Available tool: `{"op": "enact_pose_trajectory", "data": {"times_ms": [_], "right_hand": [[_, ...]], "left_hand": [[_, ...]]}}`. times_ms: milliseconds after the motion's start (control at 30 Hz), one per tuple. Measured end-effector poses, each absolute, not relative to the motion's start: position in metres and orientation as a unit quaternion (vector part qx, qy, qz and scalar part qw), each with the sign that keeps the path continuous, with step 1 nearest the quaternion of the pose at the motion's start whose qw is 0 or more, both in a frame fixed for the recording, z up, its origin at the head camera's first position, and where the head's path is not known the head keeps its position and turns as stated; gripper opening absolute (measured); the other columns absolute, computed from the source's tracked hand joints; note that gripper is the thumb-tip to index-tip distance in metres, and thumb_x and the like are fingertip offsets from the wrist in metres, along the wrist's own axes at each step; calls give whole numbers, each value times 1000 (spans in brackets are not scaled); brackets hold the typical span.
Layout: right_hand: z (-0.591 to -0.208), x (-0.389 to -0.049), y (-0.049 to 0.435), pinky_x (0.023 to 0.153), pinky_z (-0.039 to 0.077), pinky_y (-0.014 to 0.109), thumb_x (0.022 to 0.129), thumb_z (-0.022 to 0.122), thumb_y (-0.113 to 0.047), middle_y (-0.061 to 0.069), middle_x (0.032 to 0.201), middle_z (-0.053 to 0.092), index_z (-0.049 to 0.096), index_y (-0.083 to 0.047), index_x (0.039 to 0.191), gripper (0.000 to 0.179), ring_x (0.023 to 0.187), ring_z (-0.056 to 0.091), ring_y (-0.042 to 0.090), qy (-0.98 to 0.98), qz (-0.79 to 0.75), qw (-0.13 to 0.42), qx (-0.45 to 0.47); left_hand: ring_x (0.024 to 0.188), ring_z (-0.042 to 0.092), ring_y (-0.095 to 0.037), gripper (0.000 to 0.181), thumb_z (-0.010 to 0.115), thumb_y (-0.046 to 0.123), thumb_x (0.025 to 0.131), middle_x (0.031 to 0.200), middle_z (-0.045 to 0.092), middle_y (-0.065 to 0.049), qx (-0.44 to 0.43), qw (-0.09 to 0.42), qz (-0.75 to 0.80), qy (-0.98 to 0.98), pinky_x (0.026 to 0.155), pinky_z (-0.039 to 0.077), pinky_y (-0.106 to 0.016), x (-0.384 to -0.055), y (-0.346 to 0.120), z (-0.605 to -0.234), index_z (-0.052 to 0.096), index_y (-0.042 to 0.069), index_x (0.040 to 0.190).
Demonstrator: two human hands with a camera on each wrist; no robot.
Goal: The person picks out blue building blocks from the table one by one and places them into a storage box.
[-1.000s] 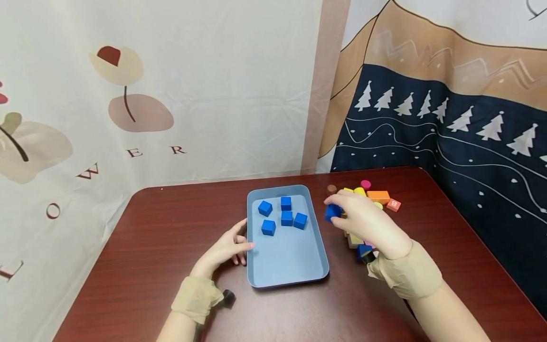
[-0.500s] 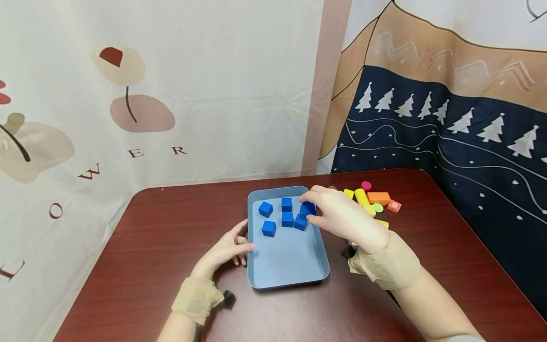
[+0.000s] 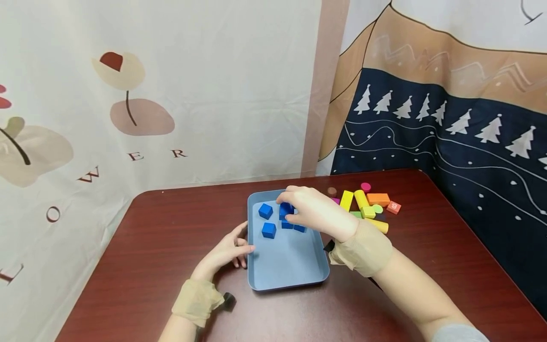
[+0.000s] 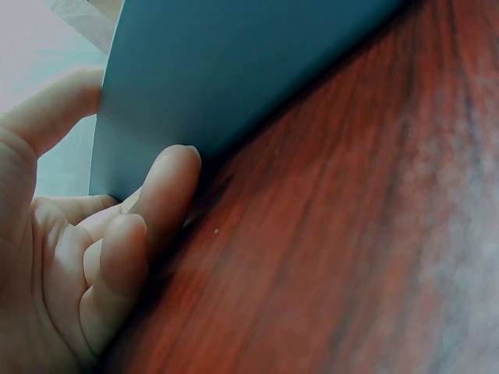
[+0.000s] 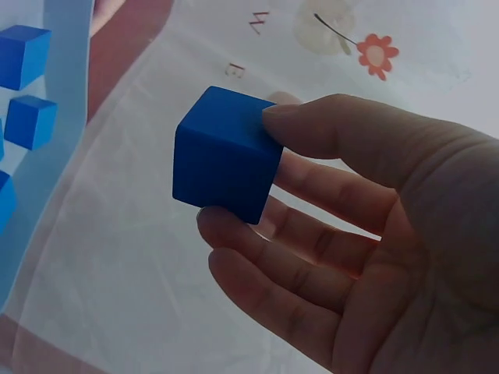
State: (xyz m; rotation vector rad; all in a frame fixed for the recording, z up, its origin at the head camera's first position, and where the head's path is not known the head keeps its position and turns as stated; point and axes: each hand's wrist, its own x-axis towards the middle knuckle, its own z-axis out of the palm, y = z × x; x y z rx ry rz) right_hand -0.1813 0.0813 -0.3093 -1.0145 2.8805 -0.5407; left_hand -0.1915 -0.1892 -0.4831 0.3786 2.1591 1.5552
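Note:
My right hand (image 3: 318, 211) pinches a blue cube (image 5: 226, 156) between thumb and fingers, over the far part of a blue-grey tray (image 3: 286, 266). In the right wrist view the cube is lifted, with the tray off to the left. Several other blue cubes (image 3: 268, 230) lie in the tray; some are partly hidden by the right hand. My left hand (image 3: 224, 249) grips the tray's left side. Its thumb (image 4: 66, 109) hooks over the rim, and other fingers bend against or near the outer wall.
Right of the tray lie several loose blocks: an orange block (image 3: 378, 199), a yellow cylinder (image 3: 361, 198), a red cube (image 3: 393, 207) and others, some behind the right arm. Patterned curtains (image 3: 235, 95) hang behind the brown table (image 3: 179, 223).
The right hand has carried the blue cube leftward, from beside the loose blocks to above the tray. The left hand and tray have hardly moved.

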Motion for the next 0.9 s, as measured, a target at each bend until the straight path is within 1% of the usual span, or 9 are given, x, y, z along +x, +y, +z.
{"op": "enact_pose_trajectory", "data": {"times_ms": [267, 500, 733, 900], "right_hand": [[-322, -190, 65, 81, 53, 34, 85, 74, -18, 7, 109, 63, 67, -8, 119, 36, 92, 60, 18, 928, -165, 40, -333], [-338, -196, 56, 83, 53, 34, 83, 76, -18, 6, 108, 65, 68, -9, 117, 35, 93, 61, 18, 931, -150, 59, -327], [-349, -199, 51, 84, 52, 34, 81, 78, -16, 8, 108, 66, 69, -6, 116, 37, 95, 62, 20, 933, -141, 70, -324], [-357, -202, 49, 83, 52, 32, 81, 79, -18, 6, 105, 68, 70, -6, 112, 34, 89, 61, 18, 935, -131, 76, -320]], "left_hand": [[51, 61, -29, 84, 66, 17, 91, 74, 65, -11, 136, 226, 569, 779, 43, 47, -32, -190, -188, -481, 10, 5, 153], [51, 62, -26, 84, 68, 18, 90, 75, 66, -11, 129, 227, 566, 782, 44, 47, -30, -188, -189, -482, 13, 8, 153], [51, 61, -27, 84, 68, 17, 89, 74, 65, -11, 136, 224, 570, 779, 43, 46, -30, -190, -188, -482, 14, 9, 153], [50, 62, -26, 84, 68, 17, 89, 75, 66, -11, 142, 225, 568, 779, 43, 47, -30, -192, -188, -482, 13, 8, 153]]}}
